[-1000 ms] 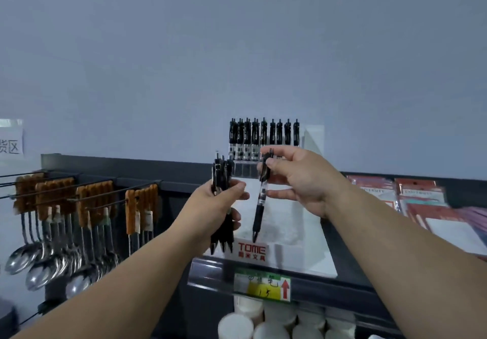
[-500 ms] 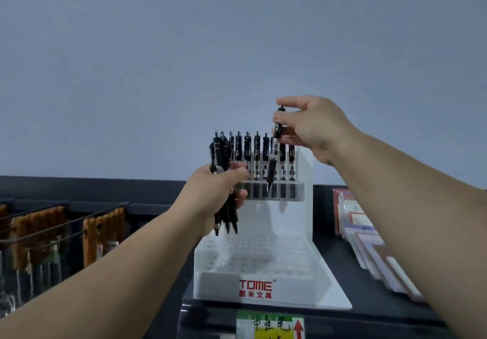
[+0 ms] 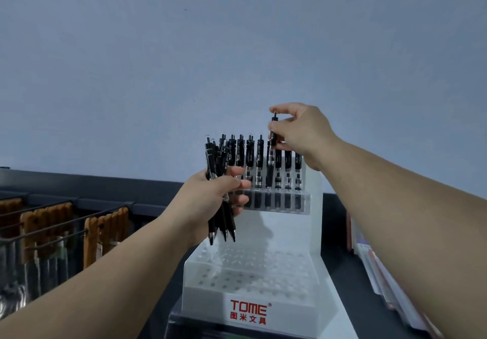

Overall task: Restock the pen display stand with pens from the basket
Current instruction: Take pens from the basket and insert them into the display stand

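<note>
A white tiered pen display stand [image 3: 313,236] with a red "TOME" label stands on the dark shelf. Its top tier holds a row of several upright black pens [image 3: 260,159]; the lower tiers show bare holes. My right hand [image 3: 300,130] pinches the top of a single black pen [image 3: 271,159], upright, its tip at the top tier's holes. My left hand [image 3: 216,196] grips a bundle of several black pens [image 3: 218,207], tips down, in front of the stand's left side. No basket is in view.
At the left, brown-handled utensils [image 3: 105,233] hang on metal hooks along a dark rack. Flat stationery packs [image 3: 382,280] lie to the right of the stand. A plain grey wall fills the background.
My right hand has carried the single pen up from in front of the stand and lowered it into the top row. The camera has tilted, so the stand sits lower in view. The left hand keeps its bundle.
</note>
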